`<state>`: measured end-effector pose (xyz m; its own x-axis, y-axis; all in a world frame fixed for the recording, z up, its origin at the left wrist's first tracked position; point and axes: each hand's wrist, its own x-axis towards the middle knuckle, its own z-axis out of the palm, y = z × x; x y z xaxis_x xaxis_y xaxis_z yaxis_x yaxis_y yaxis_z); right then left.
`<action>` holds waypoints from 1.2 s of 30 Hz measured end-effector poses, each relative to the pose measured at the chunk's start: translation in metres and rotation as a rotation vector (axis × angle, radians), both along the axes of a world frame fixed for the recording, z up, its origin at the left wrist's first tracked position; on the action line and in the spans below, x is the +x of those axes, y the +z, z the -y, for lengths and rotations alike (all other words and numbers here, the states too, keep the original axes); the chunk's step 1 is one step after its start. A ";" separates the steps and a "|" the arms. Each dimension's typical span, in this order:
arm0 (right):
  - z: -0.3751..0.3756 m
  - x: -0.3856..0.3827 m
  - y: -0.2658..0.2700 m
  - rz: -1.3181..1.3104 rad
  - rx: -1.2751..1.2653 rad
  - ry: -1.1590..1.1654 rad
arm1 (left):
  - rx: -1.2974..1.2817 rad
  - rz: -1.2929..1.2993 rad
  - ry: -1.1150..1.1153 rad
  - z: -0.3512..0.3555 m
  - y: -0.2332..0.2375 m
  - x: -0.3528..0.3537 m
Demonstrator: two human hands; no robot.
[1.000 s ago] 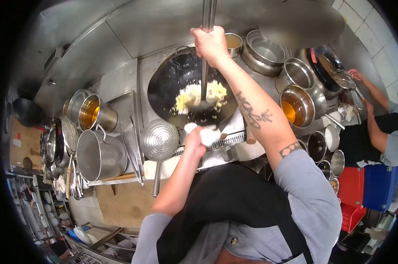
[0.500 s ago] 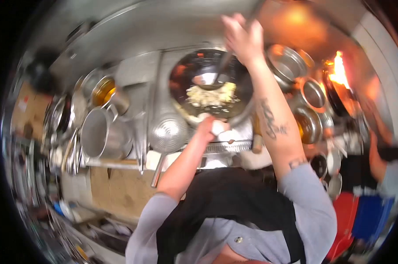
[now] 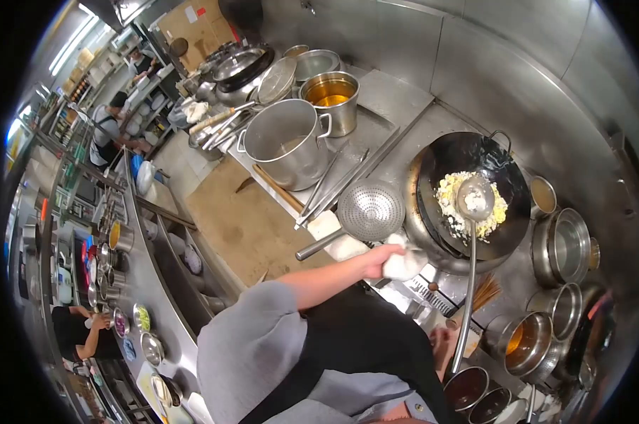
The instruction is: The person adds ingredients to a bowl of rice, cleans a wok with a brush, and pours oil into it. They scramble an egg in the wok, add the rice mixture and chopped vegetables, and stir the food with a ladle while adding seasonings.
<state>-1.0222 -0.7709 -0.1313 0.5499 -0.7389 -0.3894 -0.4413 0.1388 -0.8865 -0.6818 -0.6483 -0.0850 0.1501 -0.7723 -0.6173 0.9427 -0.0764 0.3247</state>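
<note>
A black wok [image 3: 506,159] sits on the burner with yellow-white fried rice [image 3: 450,201] in it. My left hand [image 3: 393,260] grips a white cloth [image 3: 406,265] against the wok's near rim. A long steel ladle [image 3: 469,268] rests with its bowl on the rice. My right hand [image 3: 443,343], low and partly hidden by my body, holds the end of the ladle's handle.
A perforated strainer [image 3: 370,209] lies left of the wok. Beyond it stand a large steel pot [image 3: 284,145] and a pot of oil [image 3: 330,95]. Several seasoning containers [image 3: 563,247] line the right. A brown mat [image 3: 238,222] covers the floor. Other people [image 3: 107,134] work at far left.
The view has swung round to the left. My right hand has dropped from above the wok to near my waist, still on the ladle. The flame at the right is out of sight.
</note>
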 end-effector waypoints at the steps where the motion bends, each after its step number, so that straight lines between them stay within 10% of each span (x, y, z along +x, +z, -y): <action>1: -0.006 -0.012 -0.030 0.014 -0.298 0.173 | 0.014 -0.024 0.023 -0.017 -0.003 0.000; 3: -0.001 -0.075 -0.234 -0.275 -0.147 0.423 | 0.043 -0.027 0.050 -0.042 0.008 -0.002; 12: -0.027 -0.020 -0.025 -0.583 -0.016 0.212 | 0.084 0.099 0.057 -0.059 0.038 -0.004; 36: -0.019 -0.045 0.056 -0.599 0.106 0.046 | 0.113 0.099 0.044 -0.059 0.049 -0.033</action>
